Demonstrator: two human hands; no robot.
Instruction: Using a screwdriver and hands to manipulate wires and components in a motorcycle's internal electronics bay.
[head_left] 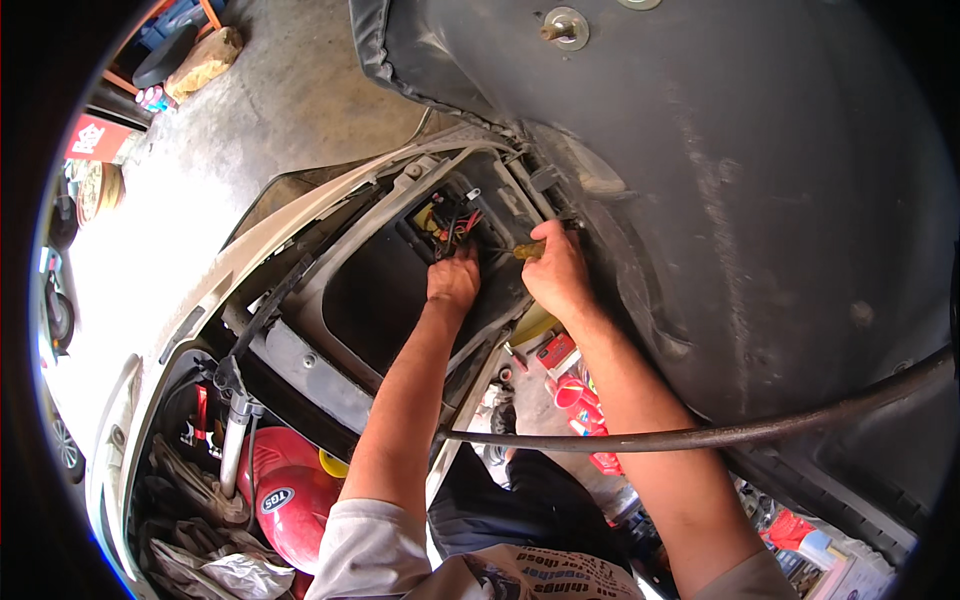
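My right hand is closed around the yellow handle of a screwdriver. The thin shaft points left toward a square opening in the black storage well of a scooter. In that opening lies a bundle of coloured wires, red, yellow and black. My left hand reaches to the near edge of the opening, with its fingers bent down among the wires. What those fingertips pinch is hidden.
The large black underside of the raised seat fills the right. A dark curved bar crosses in front of my right forearm. A red helmet and crumpled cloths sit lower left. Red items lie on the floor below.
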